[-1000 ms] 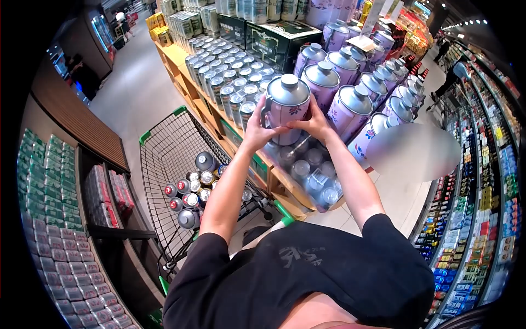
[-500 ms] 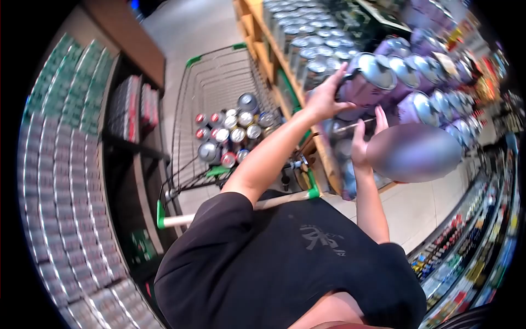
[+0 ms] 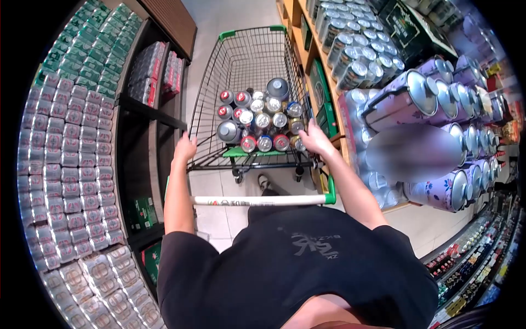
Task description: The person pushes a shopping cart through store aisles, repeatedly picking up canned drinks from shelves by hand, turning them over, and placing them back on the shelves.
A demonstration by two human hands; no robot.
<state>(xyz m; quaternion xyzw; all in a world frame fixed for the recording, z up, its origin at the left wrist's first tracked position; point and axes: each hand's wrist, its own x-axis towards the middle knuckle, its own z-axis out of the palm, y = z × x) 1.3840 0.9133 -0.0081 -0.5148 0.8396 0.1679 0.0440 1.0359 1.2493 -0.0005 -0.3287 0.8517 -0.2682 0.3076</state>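
Note:
A wire shopping cart [image 3: 215, 68] with green corners stands in front of me, holding several drink cans [image 3: 263, 120] and two larger grey-topped containers, one a keg-like can [image 3: 228, 131]. My left hand [image 3: 186, 147] is at the cart's left side, fingers stretched forward. At the opposite side, my right hand [image 3: 316, 138] has thumb and fingers apart, close to the rim and the nearest cans. Whether either hand touches the wire is unclear. Neither holds any loose item. The white cart handle [image 3: 257, 200] crosses in front of my body, behind both hands.
Stacked can packs [image 3: 66, 181] line the left, beside a dark shelf unit [image 3: 143, 164]. On the right, a wooden display [image 3: 298, 33] bears wrapped cans [image 3: 359, 68] and purple floral mini kegs [image 3: 397, 101]. Bottle shelves [image 3: 466, 247] curve at lower right. A blurred oval hides part of the display.
Both hands have left the purple keg at the right display and come to the two sides of the cart. My view has turned, so the cart now sits more central.

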